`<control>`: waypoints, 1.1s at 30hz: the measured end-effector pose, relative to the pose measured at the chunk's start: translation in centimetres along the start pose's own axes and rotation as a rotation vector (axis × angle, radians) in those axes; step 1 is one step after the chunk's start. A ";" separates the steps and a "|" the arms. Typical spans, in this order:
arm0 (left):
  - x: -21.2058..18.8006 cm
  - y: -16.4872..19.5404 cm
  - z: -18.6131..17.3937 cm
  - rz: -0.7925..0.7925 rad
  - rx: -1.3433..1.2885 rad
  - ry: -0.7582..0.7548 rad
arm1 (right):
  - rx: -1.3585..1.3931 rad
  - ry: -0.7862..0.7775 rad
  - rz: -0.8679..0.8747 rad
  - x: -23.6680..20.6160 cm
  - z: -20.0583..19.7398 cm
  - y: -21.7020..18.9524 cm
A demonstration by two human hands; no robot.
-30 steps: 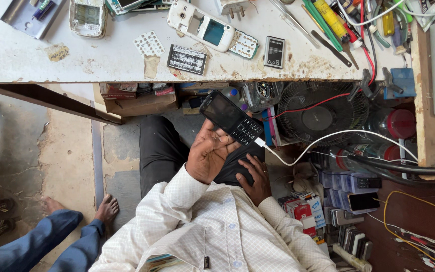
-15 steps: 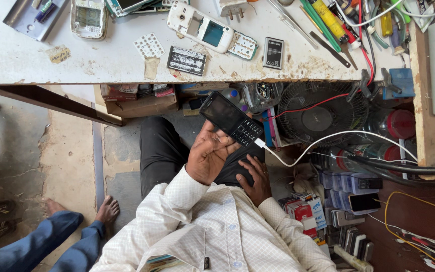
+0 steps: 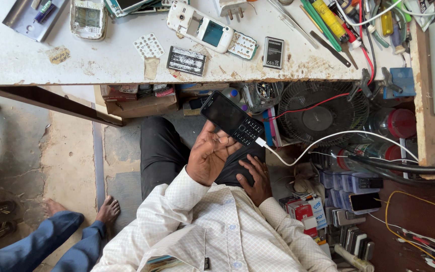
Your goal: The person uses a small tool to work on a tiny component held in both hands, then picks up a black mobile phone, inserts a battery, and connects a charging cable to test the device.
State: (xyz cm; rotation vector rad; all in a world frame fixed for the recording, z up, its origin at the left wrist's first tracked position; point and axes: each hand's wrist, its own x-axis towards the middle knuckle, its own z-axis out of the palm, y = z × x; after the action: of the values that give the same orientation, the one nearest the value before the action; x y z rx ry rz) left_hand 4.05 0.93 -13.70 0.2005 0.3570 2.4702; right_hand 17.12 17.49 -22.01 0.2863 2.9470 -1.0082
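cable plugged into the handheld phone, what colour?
White cable, plugged into the black keypad phone held in the left hand; head view.

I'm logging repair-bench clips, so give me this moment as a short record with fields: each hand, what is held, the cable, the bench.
left hand: raised above the lap, holding the black keypad phone
phone: tilted, screen dark, keypad end nearer the body
cable: white cable plugged into the phone's lower end, running right
right hand: resting flat on the lap, holding nothing
bench: white worktop with an opened white phone, a battery and tools
under bench: black fan
nearby: another person's bare foot
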 end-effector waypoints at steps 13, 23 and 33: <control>-0.2 -0.5 -1.1 -0.008 -0.002 0.011 | 0.030 -0.014 0.036 0.0 -0.1 -0.2; -0.1 -0.1 -0.1 -0.016 0.054 0.029 | 0.015 0.011 0.007 -0.1 -0.3 -0.1; -0.2 -0.2 0.0 -0.022 0.050 0.007 | 0.010 0.002 0.002 -0.2 -0.5 0.1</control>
State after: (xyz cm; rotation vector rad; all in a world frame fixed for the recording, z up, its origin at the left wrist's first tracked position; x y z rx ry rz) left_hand 4.34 1.01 -13.75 0.2081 0.4217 2.4422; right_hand 17.38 17.80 -21.64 0.2908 2.9441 -1.0232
